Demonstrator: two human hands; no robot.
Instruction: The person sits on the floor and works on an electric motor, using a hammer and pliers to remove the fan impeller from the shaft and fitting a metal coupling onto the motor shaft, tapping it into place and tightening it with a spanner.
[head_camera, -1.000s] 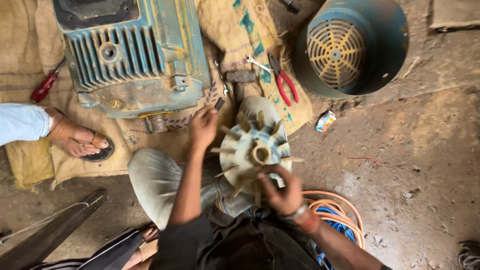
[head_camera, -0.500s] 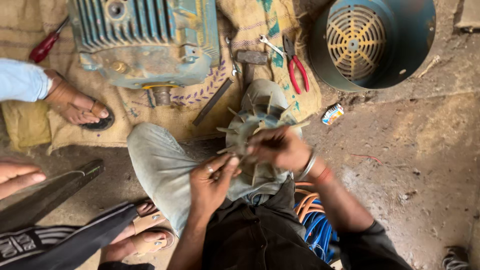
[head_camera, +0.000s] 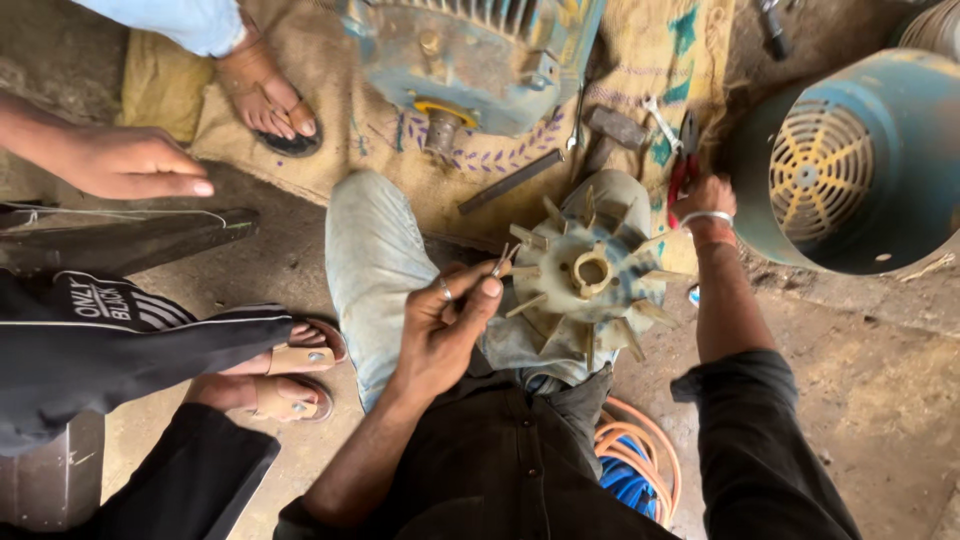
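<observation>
Head view: the left hand (head_camera: 440, 325) is closed, pinching a small metal piece (head_camera: 502, 261) between thumb and fingers, just beside the pale plastic fan impeller (head_camera: 588, 285) resting on the person's lap. To its right, beyond the fan, the right hand (head_camera: 702, 197) grips the red-handled pliers (head_camera: 684, 165) on the burlap sack (head_camera: 640, 60). Farther right stands the blue fan cover (head_camera: 850, 170); above the hands sits the blue motor (head_camera: 480, 55).

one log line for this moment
left hand: pinching small metal piece | right hand: on red-handled pliers | cream plastic fan impeller: on lap
</observation>
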